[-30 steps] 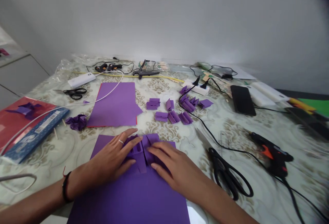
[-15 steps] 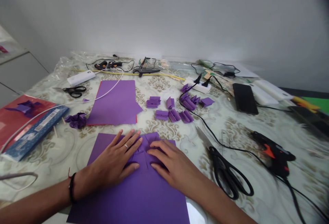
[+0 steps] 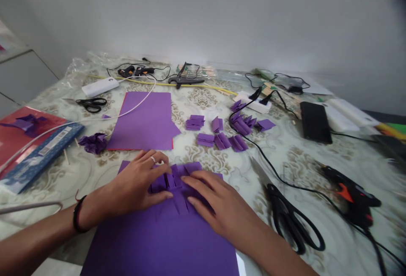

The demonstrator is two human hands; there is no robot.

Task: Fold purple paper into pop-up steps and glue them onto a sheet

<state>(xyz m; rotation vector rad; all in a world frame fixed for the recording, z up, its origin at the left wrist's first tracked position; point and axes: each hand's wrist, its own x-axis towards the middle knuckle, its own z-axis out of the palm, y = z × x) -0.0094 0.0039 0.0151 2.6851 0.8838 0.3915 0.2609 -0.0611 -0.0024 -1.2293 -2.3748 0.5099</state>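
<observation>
Folded purple paper (image 3: 178,191) lies between the two hands, on the far part of a larger purple sheet (image 3: 165,246) on the bench (image 3: 198,98). Its creases run mostly away from the person, while its visible spread seems longer from side to side; the hands cover both ends, so the full long axis cannot be told. The left hand (image 3: 138,185) arches over its left end, thumb and first finger apart with the raised folds to the right of them. The right hand (image 3: 215,202) rests on its right part, thumb and fingers also apart, the folds just to the left of their tips. Both hands touch it, and neither is clearly nearer. How hard they press cannot be seen. Scissors (image 3: 293,219) lie to the right, and small folded pieces (image 3: 205,140) lie beyond the sheet.
</observation>
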